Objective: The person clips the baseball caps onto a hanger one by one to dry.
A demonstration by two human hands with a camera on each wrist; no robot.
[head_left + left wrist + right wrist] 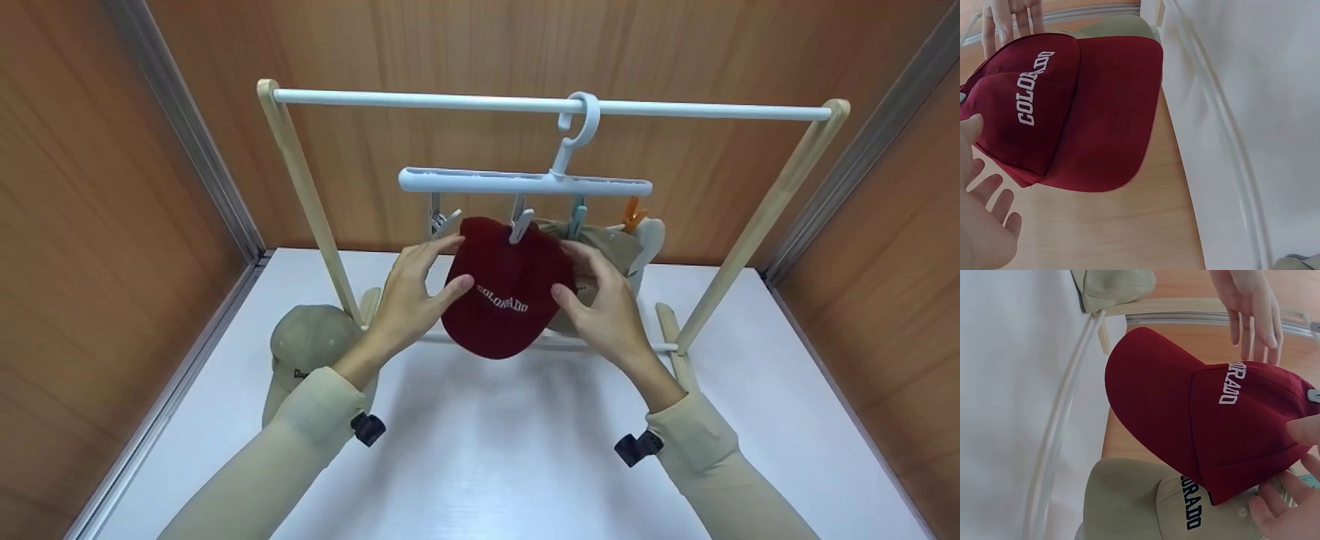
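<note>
A dark red baseball cap [502,292] lettered COLORADO hangs brim down from a grey clip [520,226] on a pale blue hanger [480,181]. My right hand [607,307] pinches the cap's right side, thumb on the front and fingers behind the edge. On the opposite side, my left hand [412,296] has its fingers spread and its thumb at the crown. In the left wrist view those left fingers [1002,205] stand apart from the cloth. Behind the red cap, a beige cap [1185,506] hangs partly hidden, with a teal clip [577,219] near its top.
The hanger hooks over the white rail [450,101] of a wooden-legged rack. Another beige cap [315,337] lies on the white table [465,465] at left. A free grey clip [442,223], an orange clip [634,216] and a whitish cap [649,240] are also on the hanger.
</note>
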